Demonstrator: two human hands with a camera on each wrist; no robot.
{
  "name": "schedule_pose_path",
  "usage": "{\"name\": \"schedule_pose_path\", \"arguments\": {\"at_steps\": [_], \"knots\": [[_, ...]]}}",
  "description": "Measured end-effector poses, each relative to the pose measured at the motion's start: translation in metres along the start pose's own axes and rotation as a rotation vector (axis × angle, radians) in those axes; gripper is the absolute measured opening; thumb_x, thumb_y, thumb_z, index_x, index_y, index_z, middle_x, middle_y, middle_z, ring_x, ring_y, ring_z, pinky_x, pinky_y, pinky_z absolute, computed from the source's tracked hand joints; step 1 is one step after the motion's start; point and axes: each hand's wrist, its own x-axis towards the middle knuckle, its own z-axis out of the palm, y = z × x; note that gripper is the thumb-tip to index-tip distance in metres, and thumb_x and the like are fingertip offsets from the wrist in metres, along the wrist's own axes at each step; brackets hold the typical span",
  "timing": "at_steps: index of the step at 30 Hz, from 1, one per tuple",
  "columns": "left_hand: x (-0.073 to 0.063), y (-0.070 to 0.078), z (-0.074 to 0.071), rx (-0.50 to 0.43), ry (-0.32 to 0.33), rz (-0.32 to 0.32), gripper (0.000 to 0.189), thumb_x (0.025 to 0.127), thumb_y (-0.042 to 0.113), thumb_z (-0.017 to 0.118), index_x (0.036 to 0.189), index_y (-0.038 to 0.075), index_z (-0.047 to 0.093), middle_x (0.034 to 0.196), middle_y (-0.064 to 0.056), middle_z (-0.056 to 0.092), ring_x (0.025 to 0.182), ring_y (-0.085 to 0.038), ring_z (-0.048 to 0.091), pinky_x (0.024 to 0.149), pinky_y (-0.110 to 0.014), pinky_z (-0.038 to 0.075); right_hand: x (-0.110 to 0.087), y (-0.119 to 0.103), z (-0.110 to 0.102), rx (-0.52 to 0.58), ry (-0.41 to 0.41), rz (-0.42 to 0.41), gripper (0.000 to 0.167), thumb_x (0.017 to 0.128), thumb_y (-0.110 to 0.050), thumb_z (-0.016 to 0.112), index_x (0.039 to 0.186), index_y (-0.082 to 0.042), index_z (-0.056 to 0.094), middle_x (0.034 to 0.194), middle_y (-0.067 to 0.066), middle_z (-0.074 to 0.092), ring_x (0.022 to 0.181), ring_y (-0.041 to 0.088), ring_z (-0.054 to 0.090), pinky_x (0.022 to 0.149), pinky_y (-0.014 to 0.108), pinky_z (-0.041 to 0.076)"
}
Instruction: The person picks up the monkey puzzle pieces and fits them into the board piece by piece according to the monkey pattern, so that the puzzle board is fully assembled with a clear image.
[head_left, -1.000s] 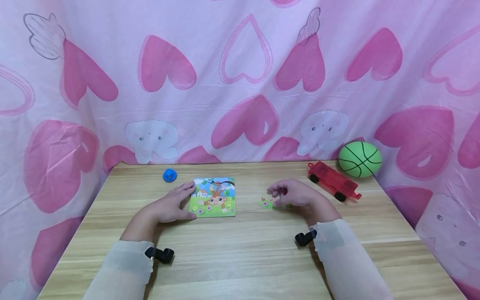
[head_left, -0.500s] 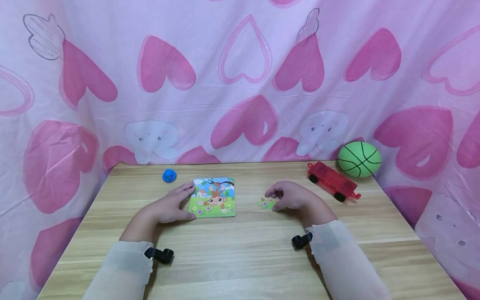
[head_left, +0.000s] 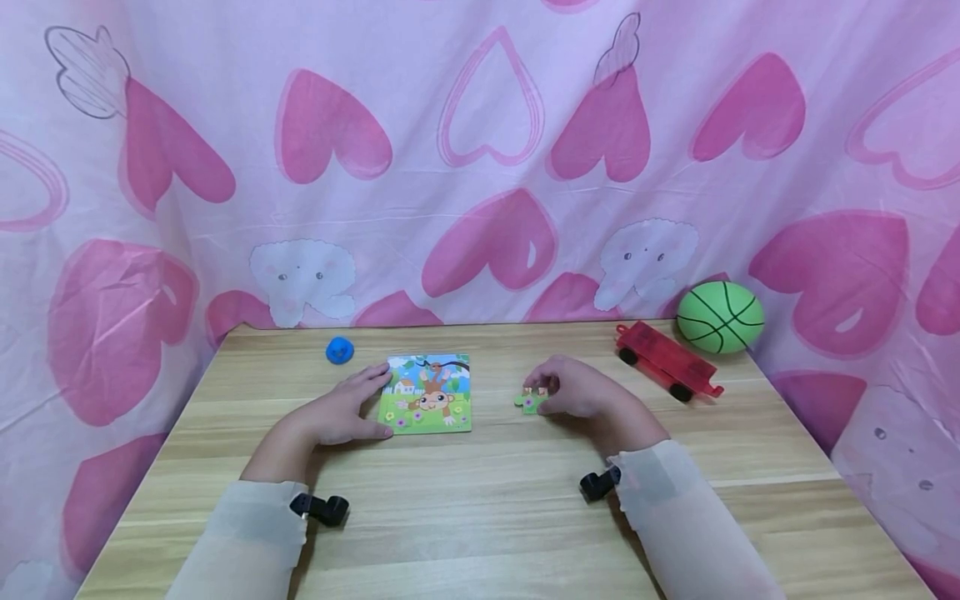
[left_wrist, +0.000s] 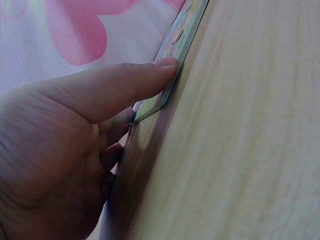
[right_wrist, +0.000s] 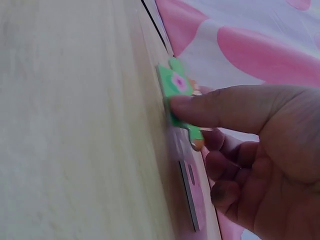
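Note:
A square puzzle [head_left: 426,395] with a monkey picture lies flat on the table, left of the middle. My left hand [head_left: 341,410] rests along its left edge; in the left wrist view the thumb [left_wrist: 165,65] lies on the puzzle's border, with the fingers partly hidden behind. To the right, my right hand [head_left: 579,389] pinches a green puzzle piece [head_left: 531,402] with a pink flower. The right wrist view shows the thumb on the face of that puzzle piece [right_wrist: 175,82], which stands tilted. A flat pinkish item with a dark edge [right_wrist: 191,197] lies beyond it, its kind unclear.
A small blue object [head_left: 340,350] sits at the back left of the wooden table [head_left: 480,517]. At the back right are a red toy wagon [head_left: 666,361] with black wheels and a green ball [head_left: 720,317] with black lines. A pink heart-patterned curtain [head_left: 405,250] closes off the back and sides.
The piece in my right hand has gone from lying flat to tilted up, and the hand has shifted slightly left. My left hand and the monkey puzzle have stayed put.

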Motion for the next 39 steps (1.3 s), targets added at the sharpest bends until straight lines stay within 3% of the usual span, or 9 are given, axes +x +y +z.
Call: {"name": "schedule_pose_path", "arguments": {"at_steps": [5,12,20,27,34,39], "knots": [[0.0,-0.001,0.0,0.003,-0.002,0.0,0.105,0.088,0.051,0.085,0.171,0.019,0.029,0.183,-0.003,0.013,0.168,-0.045,0.005,0.128,-0.078,0.016,0.001,-0.006,0.003,0.069,0.011,0.001,0.023,0.1,-0.011,0.073,0.112,-0.03,0.078,0.102,0.001,0.068,0.097,0.021,0.059,0.08,0.031,0.053],[0.0,-0.002,0.0,0.011,-0.002,0.0,0.105,0.088,0.052,0.084,0.171,0.018,0.029,0.183,-0.003,0.013,0.168,-0.046,0.006,0.128,-0.078,0.017,0.003,-0.03,0.011,0.177,-0.029,-0.048,0.026,0.103,-0.019,0.072,0.123,-0.035,0.076,0.107,0.0,0.069,0.094,0.023,0.061,0.074,0.033,0.057],[-0.002,-0.002,0.0,0.008,0.003,0.001,0.106,0.088,0.052,0.085,0.171,0.018,0.029,0.183,-0.005,0.013,0.168,-0.046,0.006,0.128,-0.078,0.018,0.021,-0.067,0.035,0.127,-0.055,-0.193,0.028,0.104,-0.022,0.071,0.127,-0.036,0.076,0.104,-0.006,0.069,0.098,0.019,0.061,0.083,0.034,0.057],[-0.002,-0.003,0.001,0.002,-0.002,0.004,0.106,0.088,0.052,0.085,0.171,0.018,0.029,0.183,-0.004,0.013,0.168,-0.046,0.007,0.128,-0.078,0.018,0.039,-0.092,0.057,0.11,-0.094,-0.289,0.028,0.103,-0.019,0.071,0.128,-0.032,0.078,0.097,-0.006,0.069,0.09,0.016,0.06,0.077,0.029,0.055],[-0.002,-0.002,0.0,0.007,-0.012,0.007,0.105,0.089,0.052,0.083,0.171,0.018,0.028,0.183,-0.004,0.012,0.168,-0.046,0.006,0.128,-0.078,0.016,0.047,-0.114,0.065,0.096,-0.098,-0.281,0.026,0.102,-0.02,0.073,0.121,-0.037,0.077,0.103,-0.011,0.071,0.096,0.014,0.061,0.084,0.028,0.055],[-0.002,-0.001,-0.001,0.013,-0.01,0.014,0.104,0.09,0.052,0.083,0.171,0.017,0.028,0.183,-0.004,0.012,0.168,-0.046,0.005,0.128,-0.078,0.015,0.053,-0.123,0.071,0.089,-0.104,-0.271,0.027,0.102,-0.018,0.073,0.121,-0.036,0.077,0.102,-0.009,0.071,0.094,0.013,0.063,0.078,0.027,0.057]]}}
